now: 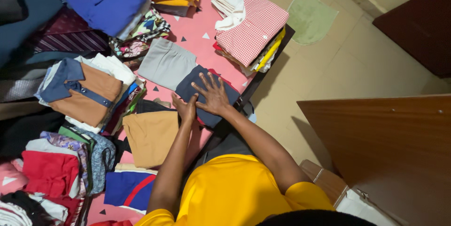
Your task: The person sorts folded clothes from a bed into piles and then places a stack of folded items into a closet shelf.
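Mid-frame I've got my right hand [212, 95] spread flat and left hand [186, 108] edge-on (fingers straight), both pressing the folded navy cloth [195, 90] on the pink sheet [197, 43], soft, light, floppy stuff I'd grab by the folded edge.

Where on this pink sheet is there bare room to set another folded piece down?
One patch of pink sheet lies bare between the grey fold and the checked shirt. Both hands, left hand and right hand, press the navy fold. Leftward, piles are crowded. The floor is open.
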